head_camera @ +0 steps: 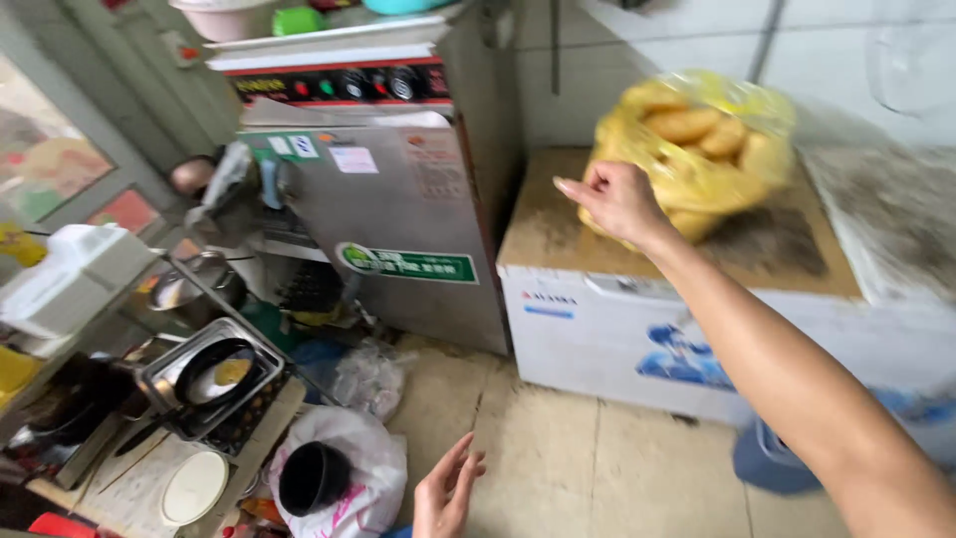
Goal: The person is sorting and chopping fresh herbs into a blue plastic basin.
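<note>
My right hand [617, 202] reaches out over a white chest freezer [597, 319] and grips the side of a yellow plastic bag [697, 149] filled with round golden fried breads. The bag rests on the freezer's worn brown lid [543, 214]. My left hand [445, 493] hangs low near the tiled floor, fingers spread and holding nothing.
A grey metal machine [398, 229] with a red control strip stands left of the freezer. A black pan in a metal tray [214, 374], a white plate [192, 488] and a black bowl on a white bag [314, 478] sit lower left. A blue container [772, 458] stands by the freezer.
</note>
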